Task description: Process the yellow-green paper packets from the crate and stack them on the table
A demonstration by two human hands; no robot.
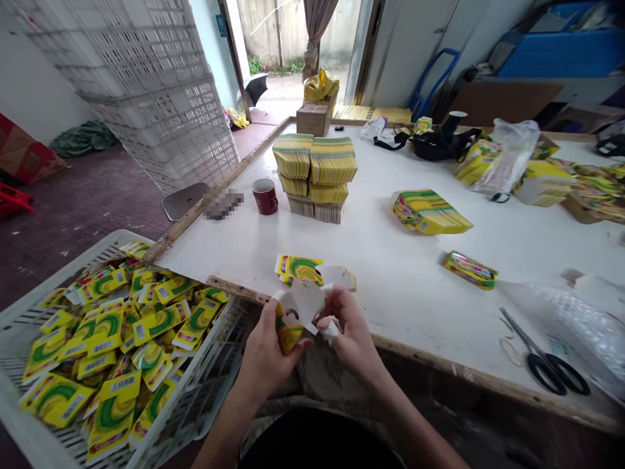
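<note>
My left hand [273,348] is closed round a yellow-and-green cardboard box [290,333], its white inner side and flaps opened out upward. My right hand [354,335] pinches at the white flaps on the box's right side. Something white covers the thumb tip of my right hand; I cannot tell whether it is tape or a finger cover. Just beyond my hands, a second box [300,268] lies on the table with a white flap spread to the right. Both hands are at the table's front edge, over my lap.
A pale plastic crate [14,326] full of yellow packs stands at left. On the white table [371,260] are stacked flat cartons [315,169], a maroon mug [265,197], a carton bundle [430,213], a small pack [470,270] and black-handled scissors [551,365]. Tall white crates [161,85] rise behind.
</note>
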